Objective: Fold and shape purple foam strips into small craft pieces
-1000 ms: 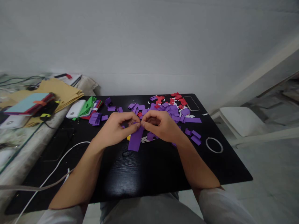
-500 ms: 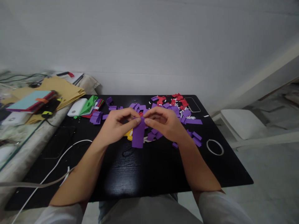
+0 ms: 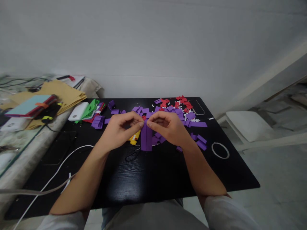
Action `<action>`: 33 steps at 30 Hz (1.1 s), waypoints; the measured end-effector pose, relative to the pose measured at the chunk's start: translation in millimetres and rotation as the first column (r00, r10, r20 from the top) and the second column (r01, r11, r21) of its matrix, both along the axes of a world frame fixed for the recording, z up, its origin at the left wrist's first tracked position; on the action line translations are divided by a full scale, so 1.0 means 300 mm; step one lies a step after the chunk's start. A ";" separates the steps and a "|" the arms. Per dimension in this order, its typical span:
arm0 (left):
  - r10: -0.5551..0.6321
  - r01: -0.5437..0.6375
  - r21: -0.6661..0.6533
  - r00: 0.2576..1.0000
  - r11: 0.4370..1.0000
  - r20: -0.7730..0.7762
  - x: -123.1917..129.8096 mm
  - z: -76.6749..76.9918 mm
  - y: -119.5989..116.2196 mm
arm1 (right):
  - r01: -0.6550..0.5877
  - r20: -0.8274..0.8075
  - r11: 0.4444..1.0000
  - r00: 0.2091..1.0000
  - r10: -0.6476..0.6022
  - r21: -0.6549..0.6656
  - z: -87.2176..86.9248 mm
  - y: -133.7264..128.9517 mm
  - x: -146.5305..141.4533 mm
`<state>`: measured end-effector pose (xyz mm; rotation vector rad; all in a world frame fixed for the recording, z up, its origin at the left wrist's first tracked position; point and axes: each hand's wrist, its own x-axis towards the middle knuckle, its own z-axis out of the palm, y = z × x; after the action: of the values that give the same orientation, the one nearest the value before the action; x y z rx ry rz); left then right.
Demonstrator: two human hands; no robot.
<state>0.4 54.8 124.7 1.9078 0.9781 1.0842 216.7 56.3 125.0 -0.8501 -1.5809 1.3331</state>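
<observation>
A purple paper strip (image 3: 146,139) with a lengthwise crease hangs upright between my hands over the black table. My left hand (image 3: 124,128) pinches its top left edge between thumb and fingertips. At the top right edge my right hand (image 3: 168,127) pinches it the same way. Behind the strip, on the left, lies a yellow tool (image 3: 134,138) with a black cord loop (image 3: 132,154), partly covered by my left hand. Purple paper pieces (image 3: 177,112), many of them folded, are scattered beyond my hands.
Red pieces (image 3: 183,101) and white scraps lie at the back right. Green folded paper (image 3: 90,109) rests by a white device (image 3: 78,111) at the back left. A white cable (image 3: 56,171) crosses the left side. A pale ring (image 3: 220,150) lies right. Envelopes (image 3: 63,92) cover the neighbouring surface.
The purple strip has turned and swung slightly right; its lengthwise crease now faces me. More of the yellow tool and cord loop shows. Both hands keep their pinch.
</observation>
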 end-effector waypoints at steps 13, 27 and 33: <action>-0.062 0.090 0.123 0.974 0.988 -0.220 -0.002 0.004 -0.004 | -0.062 0.152 0.995 0.987 0.050 0.077 -0.015 0.000 -0.006; 0.077 -0.050 0.137 0.976 0.989 -0.203 -0.057 0.005 0.023 | 0.197 -0.017 0.978 0.980 -0.196 0.076 0.000 0.038 0.027; 0.034 -0.023 0.116 0.996 0.993 -0.088 -0.022 -0.005 0.015 | 0.130 -0.006 0.990 0.992 -0.130 0.048 -0.008 0.023 -0.001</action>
<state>-6.2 59.2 123.3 2.0572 1.0146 1.1005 216.3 63.3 122.6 -0.9047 -1.5227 1.1986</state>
